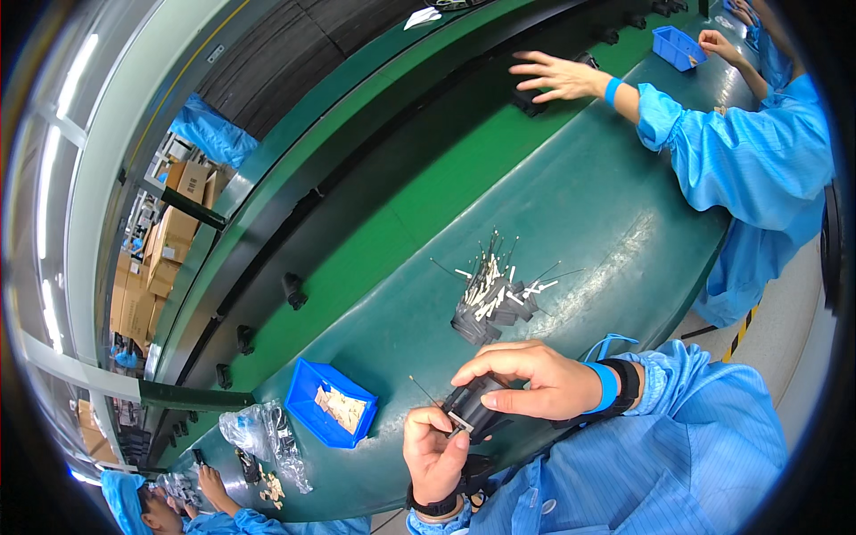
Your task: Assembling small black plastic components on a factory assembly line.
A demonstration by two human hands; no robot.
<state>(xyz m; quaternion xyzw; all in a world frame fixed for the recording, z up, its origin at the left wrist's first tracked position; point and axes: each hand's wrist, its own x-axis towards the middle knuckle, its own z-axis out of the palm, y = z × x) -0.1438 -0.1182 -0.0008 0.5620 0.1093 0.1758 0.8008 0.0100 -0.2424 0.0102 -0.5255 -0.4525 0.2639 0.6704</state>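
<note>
A black plastic housing (pixel 473 403) is held in front of me, just over the near side of the green table. My right hand (pixel 555 383) grips it from above and the right, fingers curled over its top. From the lower left, my left hand (pixel 432 456) pinches a small strip with a white end (pixel 460 423) against the housing's edge. A thin wire sticks up near the left fingertips; where it attaches is hidden. Just beyond my hands lies a pile of black strips with white ends and thin wires (pixel 489 303).
At left stand a blue bin (pixel 303 412) of beige pieces and a clear plastic bag (pixel 259 437). Beyond the table runs a green conveyor belt (pixel 401 223) carrying black housings (pixel 293 291). At upper right, a co-worker's hand (pixel 562 78) reaches over it. Another person sits at lower left.
</note>
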